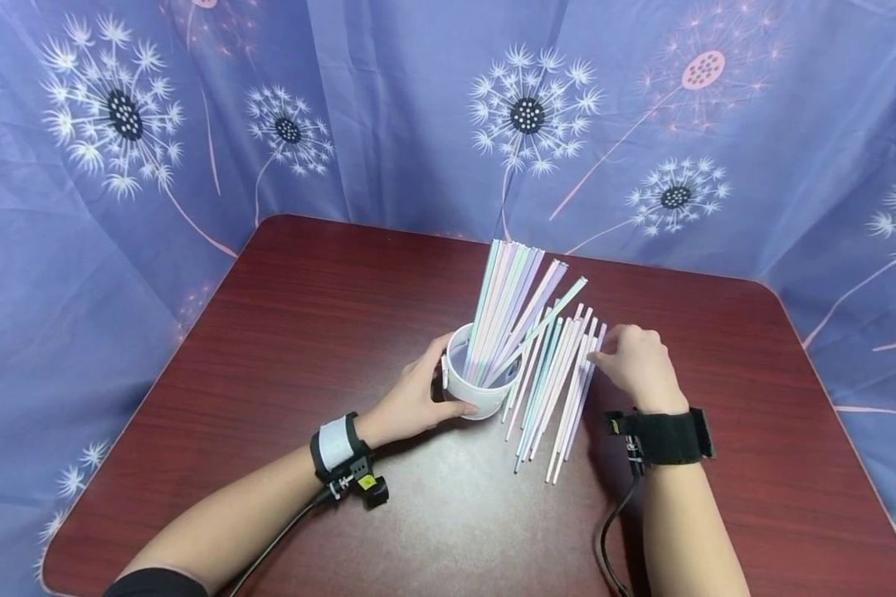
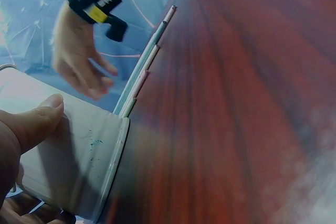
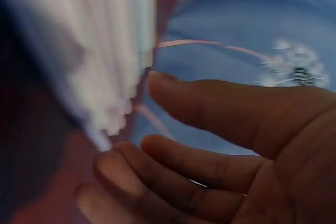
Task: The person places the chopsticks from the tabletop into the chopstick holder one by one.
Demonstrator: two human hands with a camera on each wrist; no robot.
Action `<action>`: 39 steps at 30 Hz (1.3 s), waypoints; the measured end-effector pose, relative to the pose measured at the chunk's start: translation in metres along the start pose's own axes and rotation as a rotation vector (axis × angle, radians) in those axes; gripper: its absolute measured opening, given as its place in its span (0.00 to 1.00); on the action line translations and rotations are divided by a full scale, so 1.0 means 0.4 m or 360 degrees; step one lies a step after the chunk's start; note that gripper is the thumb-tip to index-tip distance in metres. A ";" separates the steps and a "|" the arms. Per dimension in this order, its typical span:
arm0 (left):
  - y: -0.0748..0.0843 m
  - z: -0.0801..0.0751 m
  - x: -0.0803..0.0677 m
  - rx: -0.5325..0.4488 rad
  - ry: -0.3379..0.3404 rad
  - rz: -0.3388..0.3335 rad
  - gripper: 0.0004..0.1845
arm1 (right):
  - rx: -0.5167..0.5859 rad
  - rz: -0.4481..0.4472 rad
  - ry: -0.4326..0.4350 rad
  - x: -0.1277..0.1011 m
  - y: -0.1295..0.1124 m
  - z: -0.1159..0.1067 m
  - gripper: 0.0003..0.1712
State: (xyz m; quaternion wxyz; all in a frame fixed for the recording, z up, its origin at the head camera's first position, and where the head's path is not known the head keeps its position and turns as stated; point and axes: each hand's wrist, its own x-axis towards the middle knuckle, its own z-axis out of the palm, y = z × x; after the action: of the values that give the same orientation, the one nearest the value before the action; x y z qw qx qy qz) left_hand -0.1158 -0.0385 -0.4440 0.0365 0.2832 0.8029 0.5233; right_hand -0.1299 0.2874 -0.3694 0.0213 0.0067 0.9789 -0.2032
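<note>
On the dark red wood-grain surface (image 1: 306,315), the left hand (image 1: 411,398) curls round the near left side of a small white cup (image 1: 478,390), thumb along its smooth wall, holding it upright; the cup looks like thin plastic or coated paper, cylindrical with a rolled rim. A bundle of pastel drinking straws (image 1: 508,290) in pink, lilac and mint stands in it, leaning away to the far right. Just right of the cup, a loose row of straws (image 1: 556,381) lies flat on the surface, side by side, their long axes running from near left to far right. The right hand (image 1: 638,365) is the nearer one to these: its fingers (image 3: 210,108) are relaxed and slightly spread, holding nothing, with the fingertips at the far right ends of the lying straws, touching or almost touching them; the blurred right wrist view does not settle which. The straws are thin, straight, smooth tubes that would roll easily. A blue dandelion-print curtain (image 1: 388,108) hangs behind
</note>
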 end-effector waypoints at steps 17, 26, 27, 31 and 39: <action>0.000 0.000 0.003 0.0052 0.0002 -0.0006 0.56 | -0.0016 0.0195 -0.0353 0.027 0.048 0.025 0.27; -0.002 -0.001 0.000 0.0041 -0.0003 0.0003 0.56 | 0.0221 0.0285 -0.0396 0.031 0.067 0.031 0.37; -0.002 -0.001 -0.001 0.0043 -0.0003 0.0004 0.56 | 0.0246 0.0285 -0.0407 0.033 0.068 0.033 0.37; -0.003 -0.002 -0.002 0.0032 -0.0001 -0.0008 0.56 | 0.0323 0.0264 -0.0447 0.043 0.066 0.043 0.35; -0.001 -0.003 0.000 0.0057 0.0003 -0.0023 0.56 | 0.0335 0.0276 -0.0468 0.050 0.064 0.051 0.33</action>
State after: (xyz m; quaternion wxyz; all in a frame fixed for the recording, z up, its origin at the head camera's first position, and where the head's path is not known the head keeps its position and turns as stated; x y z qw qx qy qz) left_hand -0.1165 -0.0397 -0.4439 0.0345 0.2776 0.8142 0.5088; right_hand -0.1483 0.3027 -0.3993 0.1806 0.0633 0.9344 -0.3005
